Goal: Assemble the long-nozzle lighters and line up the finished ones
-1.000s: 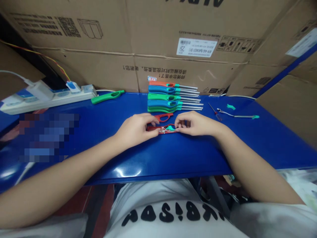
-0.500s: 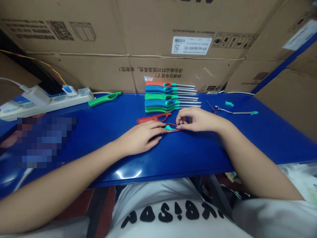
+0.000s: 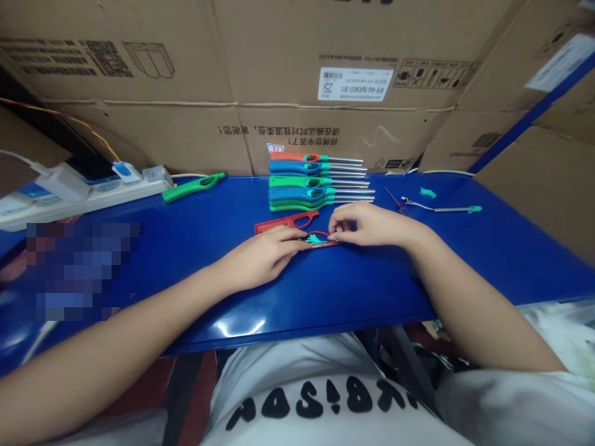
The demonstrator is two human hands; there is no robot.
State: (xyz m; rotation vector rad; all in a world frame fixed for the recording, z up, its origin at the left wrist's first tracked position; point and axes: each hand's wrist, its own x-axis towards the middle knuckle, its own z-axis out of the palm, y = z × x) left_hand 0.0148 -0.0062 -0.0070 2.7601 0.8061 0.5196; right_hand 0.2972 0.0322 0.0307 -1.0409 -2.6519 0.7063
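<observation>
A red lighter shell half (image 3: pixel 331 243) lies on the blue table with a teal trigger piece (image 3: pixel 315 239) in its loop. My left hand (image 3: pixel 267 257) covers the shell's left part, thumb and fingers closed on it near the trigger. At the shell's right end, my right hand (image 3: pixel 356 224) pinches with thumb and forefinger, and any small part between them is hidden. Just behind my left fingers rests a second red shell half (image 3: pixel 279 222). Beyond my hands, several finished-looking stick lighters (image 3: pixel 297 194) lie stacked, metal tubes pointing right.
Right of my hands lie a metal tube with a wire (image 3: pixel 453 209), a teal trigger (image 3: pixel 428 193) and a thin red-handled tool (image 3: pixel 394 198). Leftward are a green lighter shell (image 3: pixel 194 187) and a power strip (image 3: pixel 93 193). Cardboard (image 3: pixel 186 130) walls the back.
My left fingers have drawn together, with the thumb moving up to the shell's edge near the trigger. My right hand keeps its pinch at the right end. The view has shifted slightly.
</observation>
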